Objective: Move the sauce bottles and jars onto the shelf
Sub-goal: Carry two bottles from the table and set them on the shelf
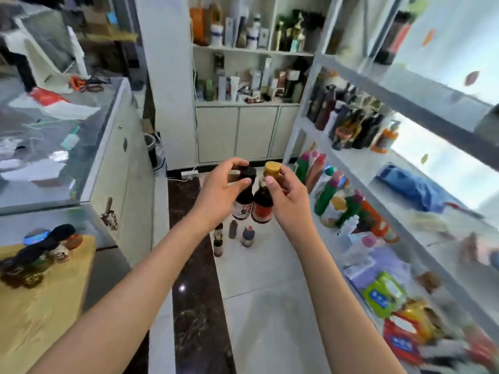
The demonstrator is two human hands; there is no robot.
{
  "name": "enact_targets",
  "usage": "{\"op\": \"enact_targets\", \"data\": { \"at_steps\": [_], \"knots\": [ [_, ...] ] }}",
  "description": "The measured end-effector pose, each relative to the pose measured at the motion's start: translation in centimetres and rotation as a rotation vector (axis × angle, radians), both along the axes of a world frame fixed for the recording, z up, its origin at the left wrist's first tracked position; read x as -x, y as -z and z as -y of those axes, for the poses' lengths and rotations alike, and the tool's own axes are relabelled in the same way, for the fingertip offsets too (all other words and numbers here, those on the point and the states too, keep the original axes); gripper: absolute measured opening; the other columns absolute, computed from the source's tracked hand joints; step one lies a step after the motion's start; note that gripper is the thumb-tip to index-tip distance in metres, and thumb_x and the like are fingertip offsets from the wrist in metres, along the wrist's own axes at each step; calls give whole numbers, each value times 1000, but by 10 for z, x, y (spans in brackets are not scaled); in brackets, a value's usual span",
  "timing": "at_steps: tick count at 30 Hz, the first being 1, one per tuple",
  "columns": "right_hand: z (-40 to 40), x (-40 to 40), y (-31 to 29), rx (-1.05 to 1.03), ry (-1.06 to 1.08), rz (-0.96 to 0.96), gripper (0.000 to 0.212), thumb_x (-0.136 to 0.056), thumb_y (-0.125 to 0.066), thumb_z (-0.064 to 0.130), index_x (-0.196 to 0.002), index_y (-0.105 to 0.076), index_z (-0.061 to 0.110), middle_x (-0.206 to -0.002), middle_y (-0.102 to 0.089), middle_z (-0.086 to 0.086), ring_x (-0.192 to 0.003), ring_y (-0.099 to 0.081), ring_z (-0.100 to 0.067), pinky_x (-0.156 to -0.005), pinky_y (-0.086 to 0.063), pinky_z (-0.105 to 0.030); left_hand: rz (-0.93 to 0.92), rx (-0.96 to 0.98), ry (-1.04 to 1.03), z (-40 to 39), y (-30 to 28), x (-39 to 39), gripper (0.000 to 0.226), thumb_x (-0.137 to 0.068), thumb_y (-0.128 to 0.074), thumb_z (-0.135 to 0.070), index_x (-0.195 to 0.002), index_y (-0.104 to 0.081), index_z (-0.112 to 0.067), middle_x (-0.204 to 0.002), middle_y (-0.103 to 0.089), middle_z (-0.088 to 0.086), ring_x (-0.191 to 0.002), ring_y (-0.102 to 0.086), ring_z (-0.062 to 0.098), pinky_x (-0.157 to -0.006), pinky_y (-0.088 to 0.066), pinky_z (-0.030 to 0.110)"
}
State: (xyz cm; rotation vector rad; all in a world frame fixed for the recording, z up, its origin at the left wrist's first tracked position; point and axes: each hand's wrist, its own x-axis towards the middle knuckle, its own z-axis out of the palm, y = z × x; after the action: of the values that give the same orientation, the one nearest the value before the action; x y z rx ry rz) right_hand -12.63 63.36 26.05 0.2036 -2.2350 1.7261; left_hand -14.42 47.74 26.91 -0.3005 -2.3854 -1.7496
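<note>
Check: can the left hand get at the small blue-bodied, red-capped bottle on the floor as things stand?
Probably not yet. The left hand has its grip on the black-capped dark sauce bottle, so it is occupied. The path itself looks free: the small blue-bodied, red-capped bottle stands unobstructed on the floor.

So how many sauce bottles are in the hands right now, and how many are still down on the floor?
Black-capped bottle, held by the left hand: 1
Yellow-capped bottle, held by the right hand: 1
Small bottles on the floor: 4, as far as the blur lets me tell
Total: 6

Shelf (359,168) right; 3 bottles (232,236) (floor) ahead.
</note>
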Motion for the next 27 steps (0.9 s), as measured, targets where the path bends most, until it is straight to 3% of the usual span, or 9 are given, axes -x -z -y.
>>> {"op": "enact_targets", "data": {
  "at_steps": [4, 6, 9, 13, 15, 18, 21, 27],
  "knots": [
    [-101, 5, -17, -35, 104, -76, 16, -100, -50, 17, -110, -60, 24, -100, -67, -2, -96, -62, -19, -87, -49, -34, -36, 31, 111, -106, -28, 15, 28, -88, -66, -11, -110, -60, -26, -109, -68, -1, -102, -65, 14, -95, -51, 37],
    [-151, 8, -26, -27, 168, -86, 14, -99, -49, 20, -106, -61, 22, -99, -67, -3, -94, -62, -19, -86, -50, -35, -43, 37, 166, -158, -40, 22, 27, -89, -65, -9, -110, -59, -25, -107, -68, -1, -100, -65, 14, -93, -53, 35],
    [-226, 7, -40, -29, 220, -110, 13, -102, -48, 15, -99, -60, 15, -87, -65, 4, -79, -58, -8, -75, -48, -26, -88, 24, 237, -231, -54, 30, 27, -90, -64, -8, -113, -60, -22, -106, -69, 1, -99, -66, 14, -89, -55, 33],
    [-293, 7, -62, -38, 276, -143, 25, -102, -45, 10, -98, -60, 29, -88, -64, 11, -82, -59, -3, -79, -45, -20, -104, -45, 309, -300, -69, 35, 28, -91, -64, -9, -112, -60, -26, -108, -69, 1, -98, -67, 12, -84, -57, 31],
    [-321, 12, -70, 0, 305, -155, 24, -103, -43, 9, -100, -60, 25, -89, -64, 8, -83, -58, -6, -80, -45, -25, -94, -60, 345, -329, -76, 42, 28, -90, -64, -10, -113, -60, -26, -105, -70, 1, -96, -68, 13, -82, -58, 33],
    [-354, 18, -79, 119, 351, -136, 23, -105, -38, 17, -103, -59, 26, -93, -63, -1, -85, -58, -13, -81, -46, -31, -88, -104, 408, -369, -89, 53, 26, -91, -64, -10, -112, -59, -25, -100, -68, -4, -92, -67, 10, -72, -57, 23],
    [-378, 22, -90, 241, 418, -134, 22, -106, -36, 22, -104, -58, 22, -96, -61, -7, -85, -57, -16, -78, -45, -29, -105, -148, 456, -402, -103, 61, 27, -91, -63, -7, -115, -59, -19, -104, -67, -3, -91, -65, 3, -76, -57, 21],
    [-417, 54, -107, -11, 542, -252, 18, -102, -48, 35, -108, -50, 17, -88, -57, 14, -79, -56, 1, -76, -46, -20, -154, -175, 537, -452, -117, 95, 26, -92, -64, -11, -116, -59, -17, -102, -67, -2, -85, -66, 10, -61, -51, 14]
  ]
}}
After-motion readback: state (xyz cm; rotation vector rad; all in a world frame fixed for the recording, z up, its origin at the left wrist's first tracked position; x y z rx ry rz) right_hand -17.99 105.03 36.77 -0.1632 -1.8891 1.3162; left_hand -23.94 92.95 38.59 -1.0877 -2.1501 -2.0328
